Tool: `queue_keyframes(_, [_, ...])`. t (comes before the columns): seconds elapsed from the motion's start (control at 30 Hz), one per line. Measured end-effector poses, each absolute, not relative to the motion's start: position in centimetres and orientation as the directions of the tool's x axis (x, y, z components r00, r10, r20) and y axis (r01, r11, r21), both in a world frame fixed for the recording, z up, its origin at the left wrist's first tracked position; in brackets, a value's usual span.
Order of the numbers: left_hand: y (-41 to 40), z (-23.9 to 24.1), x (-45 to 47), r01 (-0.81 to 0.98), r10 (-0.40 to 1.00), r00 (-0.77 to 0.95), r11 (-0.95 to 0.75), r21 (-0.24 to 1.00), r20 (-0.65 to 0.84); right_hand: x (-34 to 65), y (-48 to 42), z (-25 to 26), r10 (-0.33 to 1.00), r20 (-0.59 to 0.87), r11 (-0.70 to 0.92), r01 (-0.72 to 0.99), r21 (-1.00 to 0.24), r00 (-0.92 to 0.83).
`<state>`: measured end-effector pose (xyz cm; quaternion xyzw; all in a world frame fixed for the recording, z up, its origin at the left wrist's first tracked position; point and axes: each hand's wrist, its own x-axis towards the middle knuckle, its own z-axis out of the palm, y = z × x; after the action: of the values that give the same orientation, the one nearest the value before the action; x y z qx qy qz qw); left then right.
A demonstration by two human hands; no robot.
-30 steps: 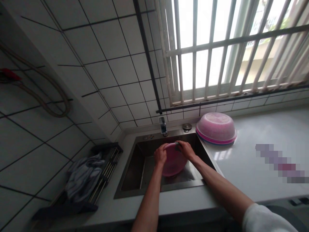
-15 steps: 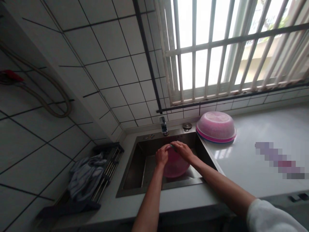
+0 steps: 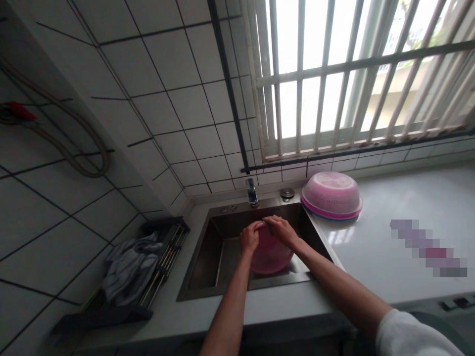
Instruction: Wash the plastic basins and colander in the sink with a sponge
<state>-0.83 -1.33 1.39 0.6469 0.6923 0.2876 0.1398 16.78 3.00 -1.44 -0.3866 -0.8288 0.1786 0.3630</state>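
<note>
Both of my hands are over the steel sink [image 3: 208, 267]. A pink plastic bowl [image 3: 270, 257] is held in the sink, tilted toward me. My left hand [image 3: 249, 237] grips its left rim with curled fingers. My right hand [image 3: 281, 231] lies across the bowl's upper rim, closed on a small dark thing that I cannot make out, pressed against the bowl. The tap [image 3: 251, 193] stands just behind the bowl.
Pink colanders [image 3: 331, 196] lie upside down, stacked, on the white counter [image 3: 393, 207] right of the sink. A round metal plug [image 3: 287, 193] lies by the tap. A dish rack [image 3: 163, 262] with a grey cloth [image 3: 128, 267] stands to the left. Barred window behind.
My right hand has slid a little leftward along the bowl's rim, toward my left hand. The bowl stays in the sink in the same grip.
</note>
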Motion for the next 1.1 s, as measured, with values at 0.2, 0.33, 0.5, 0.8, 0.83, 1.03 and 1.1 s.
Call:
queue_keyframes(0.2, [-1.3,1.6,-2.3,0.731,0.909,-0.360,0.134,0.669,0.211,18.4,4.6,-2.2,0.899,0.400,0.431,0.508,-0.746,-0.176])
queue_keyframes(0.33, [-1.1,0.9,-2.2,0.748,0.939,-0.224,-0.005,0.664,0.260,19.1,4.2,-2.4,0.891,0.401,0.449,0.541,-0.711,-0.212])
queue_keyframes(0.5, [-1.0,0.4,-1.6,0.779,0.974,-0.004,-0.138,0.612,0.225,17.6,2.6,-1.7,0.783,0.435,0.622,0.534,-0.573,-0.445])
queue_keyframes(0.8, [-1.2,1.5,-3.3,0.723,0.902,-0.377,0.146,0.676,0.209,20.4,5.2,-3.7,0.936,0.303,0.346,0.607,-0.716,-0.177])
queue_keyframes(0.83, [-1.2,1.6,-3.3,0.729,0.905,-0.378,0.162,0.665,0.194,20.5,5.3,-3.8,0.947,0.267,0.319,0.632,-0.706,-0.180])
queue_keyframes(1.03, [-1.4,0.8,-1.7,0.821,0.980,-0.091,-0.027,0.570,0.177,17.9,3.4,-3.1,0.839,0.378,0.545,0.591,-0.595,-0.392])
queue_keyframes(1.1, [-1.3,0.4,-1.4,0.832,0.989,-0.022,-0.063,0.551,0.147,16.7,2.7,-2.9,0.767,0.433,0.642,0.541,-0.544,-0.474])
